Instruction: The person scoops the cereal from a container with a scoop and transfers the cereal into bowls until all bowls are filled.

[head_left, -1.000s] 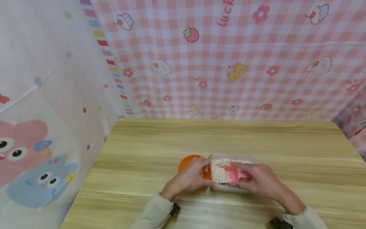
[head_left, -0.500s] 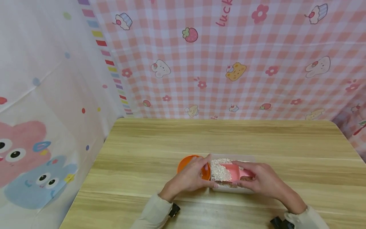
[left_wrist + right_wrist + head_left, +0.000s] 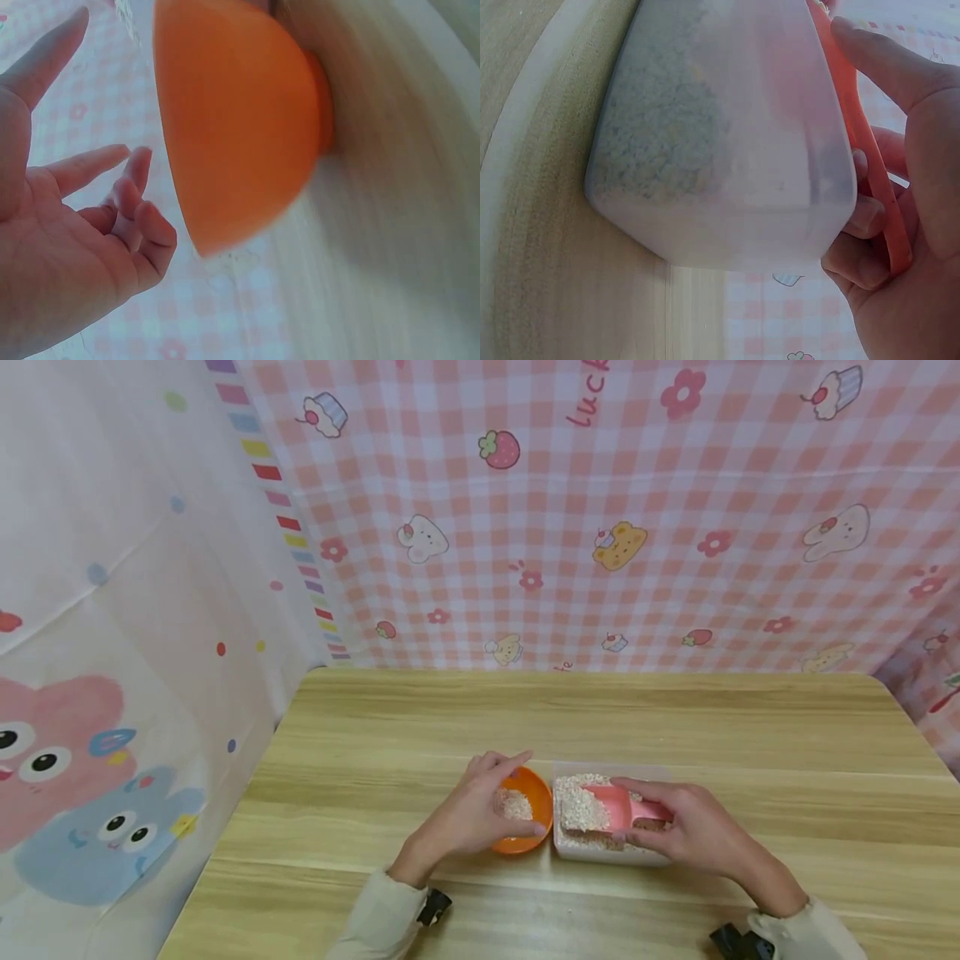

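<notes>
My right hand (image 3: pixel 693 831) grips the handle of a pink-red scoop (image 3: pixel 619 808), heaped with pale flakes (image 3: pixel 583 810) that look like oats. The scoop is over a translucent rectangular container (image 3: pixel 611 853) of the same flakes. In the right wrist view, fingers and thumb wrap the scoop handle (image 3: pixel 870 161) beside the container wall (image 3: pixel 765 236). An orange bowl (image 3: pixel 540 792) with some flakes inside sits just left of the container. Above its left side hovers my left hand (image 3: pixel 467 818), thumb and fingers spread. The left wrist view shows that hand holding nothing, apart from the bowl (image 3: pixel 240 127).
The wood-grain table (image 3: pixel 420 718) extends around the bowl and container. Behind it hangs a pink checked cloth (image 3: pixel 465 585), and a white printed cloth (image 3: pixel 187 677) hangs at the left.
My left hand has let go of the container's left edge and moved left over the bowl, uncovering flakes inside. The scoop has risen a little out of the flakes with a heaped load.
</notes>
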`<state>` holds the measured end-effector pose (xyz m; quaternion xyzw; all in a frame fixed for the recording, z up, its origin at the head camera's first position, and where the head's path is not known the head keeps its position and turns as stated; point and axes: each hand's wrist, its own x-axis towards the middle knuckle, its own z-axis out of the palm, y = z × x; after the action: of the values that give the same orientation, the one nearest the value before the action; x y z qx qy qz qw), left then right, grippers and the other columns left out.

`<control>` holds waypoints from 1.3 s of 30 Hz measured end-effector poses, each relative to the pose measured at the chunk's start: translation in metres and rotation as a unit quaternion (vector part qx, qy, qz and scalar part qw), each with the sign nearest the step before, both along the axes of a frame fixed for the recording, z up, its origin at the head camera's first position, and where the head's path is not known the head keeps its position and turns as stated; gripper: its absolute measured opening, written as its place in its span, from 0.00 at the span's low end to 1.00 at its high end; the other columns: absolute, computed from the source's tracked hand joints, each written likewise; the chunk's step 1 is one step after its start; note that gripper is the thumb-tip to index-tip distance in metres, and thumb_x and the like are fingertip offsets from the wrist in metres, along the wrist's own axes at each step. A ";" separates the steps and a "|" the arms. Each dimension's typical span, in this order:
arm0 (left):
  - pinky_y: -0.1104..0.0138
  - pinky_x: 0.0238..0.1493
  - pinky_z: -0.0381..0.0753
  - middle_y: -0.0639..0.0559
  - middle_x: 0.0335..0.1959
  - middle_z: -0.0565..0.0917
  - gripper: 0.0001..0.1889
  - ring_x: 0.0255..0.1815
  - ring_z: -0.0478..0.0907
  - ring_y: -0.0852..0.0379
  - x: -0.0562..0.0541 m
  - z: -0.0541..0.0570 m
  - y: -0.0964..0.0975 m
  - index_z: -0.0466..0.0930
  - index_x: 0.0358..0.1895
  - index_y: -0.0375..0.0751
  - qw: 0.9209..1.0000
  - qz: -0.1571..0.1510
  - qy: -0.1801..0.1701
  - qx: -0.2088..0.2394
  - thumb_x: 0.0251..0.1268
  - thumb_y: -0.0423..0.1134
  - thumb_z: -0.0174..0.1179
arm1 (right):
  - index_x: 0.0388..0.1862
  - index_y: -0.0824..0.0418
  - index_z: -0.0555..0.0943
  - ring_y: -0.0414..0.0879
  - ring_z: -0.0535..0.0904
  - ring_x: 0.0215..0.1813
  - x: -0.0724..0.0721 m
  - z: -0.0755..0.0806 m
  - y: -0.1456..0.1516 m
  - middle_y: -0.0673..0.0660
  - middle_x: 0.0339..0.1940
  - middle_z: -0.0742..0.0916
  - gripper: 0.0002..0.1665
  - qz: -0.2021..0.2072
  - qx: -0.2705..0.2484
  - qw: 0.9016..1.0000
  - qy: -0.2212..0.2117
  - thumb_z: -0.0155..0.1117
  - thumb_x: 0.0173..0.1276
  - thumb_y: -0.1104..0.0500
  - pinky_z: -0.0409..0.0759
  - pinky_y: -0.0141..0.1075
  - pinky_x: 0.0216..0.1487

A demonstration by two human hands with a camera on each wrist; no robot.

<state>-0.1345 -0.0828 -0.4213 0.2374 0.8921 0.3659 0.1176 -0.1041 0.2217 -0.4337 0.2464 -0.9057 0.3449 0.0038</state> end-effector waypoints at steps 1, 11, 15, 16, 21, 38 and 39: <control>0.54 0.61 0.73 0.50 0.59 0.72 0.48 0.61 0.66 0.52 0.000 0.000 -0.003 0.62 0.76 0.54 1.000 0.007 -0.004 0.002 0.51 0.56 0.75 | 0.61 0.60 0.81 0.33 0.70 0.30 0.000 0.000 0.000 0.54 0.46 0.88 0.35 0.000 -0.001 1.000 0.000 0.79 0.55 0.49 0.70 0.28 0.29; 0.46 0.65 0.70 0.49 0.67 0.66 0.48 0.68 0.60 0.48 0.000 -0.007 -0.027 0.61 0.76 0.61 0.998 0.052 -0.026 -0.001 0.50 0.56 0.76 | 0.63 0.60 0.80 0.33 0.71 0.31 0.000 0.000 0.001 0.56 0.48 0.88 0.36 0.004 -0.008 1.000 -0.015 0.78 0.57 0.50 0.71 0.28 0.30; 0.45 0.66 0.68 0.49 0.68 0.65 0.50 0.69 0.58 0.48 -0.001 -0.011 -0.033 0.59 0.77 0.61 0.998 0.051 -0.028 0.002 0.48 0.57 0.76 | 0.63 0.60 0.80 0.35 0.72 0.33 -0.001 0.001 0.001 0.57 0.49 0.88 0.36 0.003 -0.005 1.000 -0.022 0.79 0.56 0.51 0.72 0.29 0.32; 0.45 0.67 0.68 0.49 0.68 0.65 0.51 0.69 0.57 0.48 -0.002 -0.012 -0.035 0.59 0.77 0.61 0.998 0.049 -0.029 0.002 0.48 0.57 0.76 | 0.63 0.60 0.80 0.34 0.72 0.32 -0.001 0.001 0.001 0.57 0.49 0.88 0.36 0.002 -0.005 1.000 -0.025 0.79 0.56 0.51 0.72 0.29 0.31; 0.44 0.66 0.68 0.47 0.69 0.65 0.53 0.67 0.63 0.47 -0.006 -0.019 -0.041 0.56 0.78 0.58 0.998 0.042 -0.049 0.002 0.48 0.58 0.76 | 0.63 0.61 0.80 0.33 0.70 0.30 -0.001 0.001 0.001 0.56 0.47 0.88 0.36 0.003 -0.009 1.000 -0.030 0.79 0.56 0.51 0.71 0.28 0.29; 0.43 0.75 0.51 0.48 0.80 0.52 0.63 0.79 0.51 0.45 -0.011 -0.037 -0.048 0.43 0.81 0.57 0.989 -0.010 -0.142 0.041 0.44 0.54 0.79 | 0.62 0.60 0.80 0.34 0.72 0.29 -0.003 -0.005 0.001 0.49 0.41 0.87 0.37 -0.009 -0.028 0.999 -0.043 0.79 0.55 0.49 0.73 0.29 0.28; 0.44 0.75 0.51 0.49 0.81 0.52 0.63 0.79 0.51 0.45 -0.011 -0.038 -0.048 0.42 0.81 0.58 0.989 -0.011 -0.144 0.039 0.44 0.54 0.79 | 0.62 0.59 0.80 0.34 0.71 0.29 -0.003 -0.005 0.001 0.49 0.41 0.87 0.36 -0.010 -0.028 0.999 -0.043 0.79 0.55 0.49 0.72 0.29 0.27</control>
<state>-0.1456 -0.1308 -0.4588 0.1962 0.8481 0.4298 0.2397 -0.1071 0.2222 -0.4389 0.2222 -0.8974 0.3805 -0.0244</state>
